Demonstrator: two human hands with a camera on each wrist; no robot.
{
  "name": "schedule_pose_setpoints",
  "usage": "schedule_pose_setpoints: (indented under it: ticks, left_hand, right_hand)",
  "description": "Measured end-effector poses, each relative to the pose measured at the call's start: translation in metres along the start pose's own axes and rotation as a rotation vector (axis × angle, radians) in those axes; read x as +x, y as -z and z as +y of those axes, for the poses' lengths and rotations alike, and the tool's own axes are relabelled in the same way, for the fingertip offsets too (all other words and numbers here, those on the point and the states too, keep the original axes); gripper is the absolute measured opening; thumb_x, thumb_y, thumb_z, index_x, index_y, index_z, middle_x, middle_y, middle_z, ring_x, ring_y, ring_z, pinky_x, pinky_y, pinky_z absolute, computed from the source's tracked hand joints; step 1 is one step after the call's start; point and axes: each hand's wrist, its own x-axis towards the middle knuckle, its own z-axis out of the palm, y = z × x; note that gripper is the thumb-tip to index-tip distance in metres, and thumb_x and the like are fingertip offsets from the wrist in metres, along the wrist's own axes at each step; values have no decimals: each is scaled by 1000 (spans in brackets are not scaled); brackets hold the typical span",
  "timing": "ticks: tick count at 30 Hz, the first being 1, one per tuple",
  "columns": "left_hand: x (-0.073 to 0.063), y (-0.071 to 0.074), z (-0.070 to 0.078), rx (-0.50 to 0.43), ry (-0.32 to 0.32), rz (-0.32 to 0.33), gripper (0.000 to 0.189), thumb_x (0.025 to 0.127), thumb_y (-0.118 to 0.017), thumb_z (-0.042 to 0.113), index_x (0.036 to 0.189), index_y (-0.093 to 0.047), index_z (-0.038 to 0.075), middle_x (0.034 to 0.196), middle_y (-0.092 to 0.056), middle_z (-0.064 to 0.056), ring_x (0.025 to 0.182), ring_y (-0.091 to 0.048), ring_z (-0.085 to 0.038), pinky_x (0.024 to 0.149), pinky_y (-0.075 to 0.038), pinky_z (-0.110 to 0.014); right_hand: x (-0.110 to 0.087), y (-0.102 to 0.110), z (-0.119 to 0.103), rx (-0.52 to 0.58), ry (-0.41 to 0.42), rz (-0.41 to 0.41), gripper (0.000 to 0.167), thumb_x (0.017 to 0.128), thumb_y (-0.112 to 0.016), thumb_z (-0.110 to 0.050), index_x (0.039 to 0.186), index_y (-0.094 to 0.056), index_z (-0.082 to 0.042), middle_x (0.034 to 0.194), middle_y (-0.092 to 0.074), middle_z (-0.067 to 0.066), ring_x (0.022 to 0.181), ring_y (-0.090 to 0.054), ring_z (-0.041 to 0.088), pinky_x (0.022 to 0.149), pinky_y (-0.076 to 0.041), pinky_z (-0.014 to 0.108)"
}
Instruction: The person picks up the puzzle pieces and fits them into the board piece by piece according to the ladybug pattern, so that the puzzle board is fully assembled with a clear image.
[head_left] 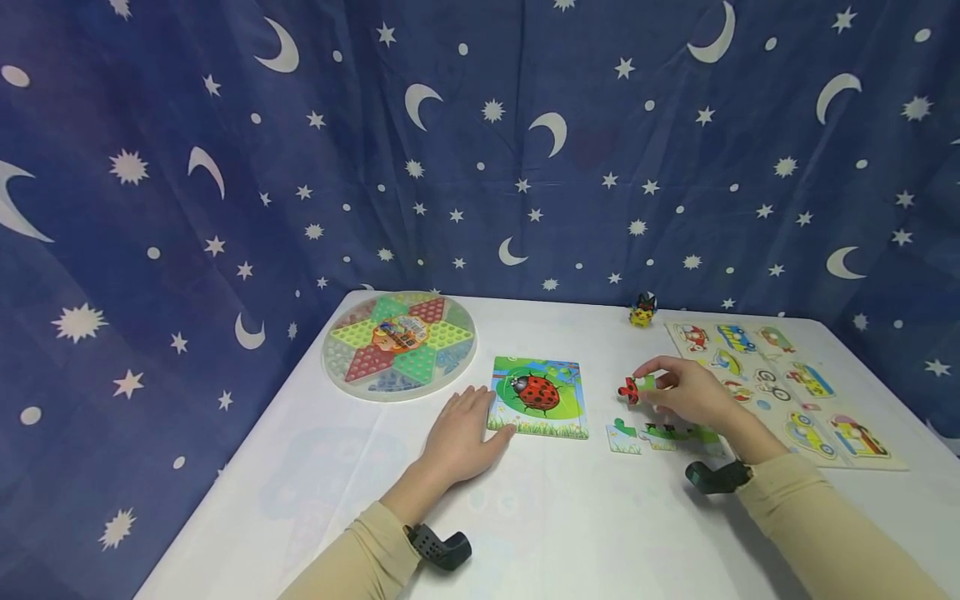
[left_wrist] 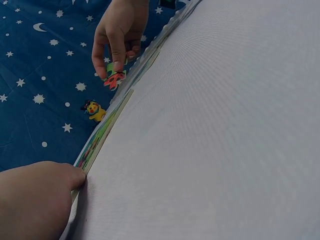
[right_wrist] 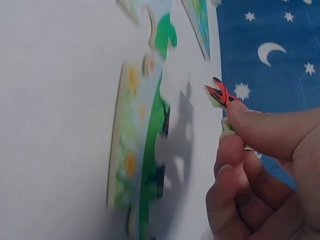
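My right hand (head_left: 693, 392) pinches a red and green jigsaw piece (head_left: 628, 390) between thumb and fingers, raised over the white table. In the right wrist view, the piece (right_wrist: 222, 94) shows red with black marks beyond the thumb tip. Below that hand lie several flat jigsaw pieces (head_left: 662, 435) with grass and flowers, and a corner piece (head_left: 623, 438) sits just left of them. My left hand (head_left: 463, 437) rests on the table, its relaxed fingers along the left edge of a square ladybug picture board (head_left: 536, 398) and its thumb at the lower edge.
A round Chinese checkers board (head_left: 367, 364) lies at the back left. On the right is a wooden board of vehicle pictures (head_left: 757, 362), partly behind my right hand. A small yellow figurine (head_left: 642, 312) stands at the back edge, before a blue star-and-moon curtain (head_left: 480, 208).
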Motion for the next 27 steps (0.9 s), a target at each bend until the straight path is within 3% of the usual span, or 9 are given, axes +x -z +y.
schedule_pose_setpoints:
  ticks: [11,18,27]
  left_hand:
    - [0,-1,-2,2,0,-6,69,100,-59,47,147,-50,-1,152,-48,-20,147,-36,-37,124,-22,-47]
    - [1,0,-1,17,-3,-3,69,100,-59,49,148,-50,0,152,-49,-20,147,-36,-36,125,-20,-46]
    - [0,1,-1,10,3,-9,69,100,-59,48,147,-51,-1,152,-49,-19,147,-36,-36,125,-21,-47]
  right_hand:
    - [6,-18,-22,36,53,-30,35,91,-79,-13,124,-67,-10,96,-57,11,75,-63,23,62,-56,34]
    - [9,-27,-33,24,98,-54,33,91,-78,-11,122,-67,-9,92,-58,10,72,-63,23,60,-53,34]
    - [13,-41,-40,31,87,-86,32,90,-78,-9,120,-67,-11,94,-56,10,71,-59,21,59,-52,32]
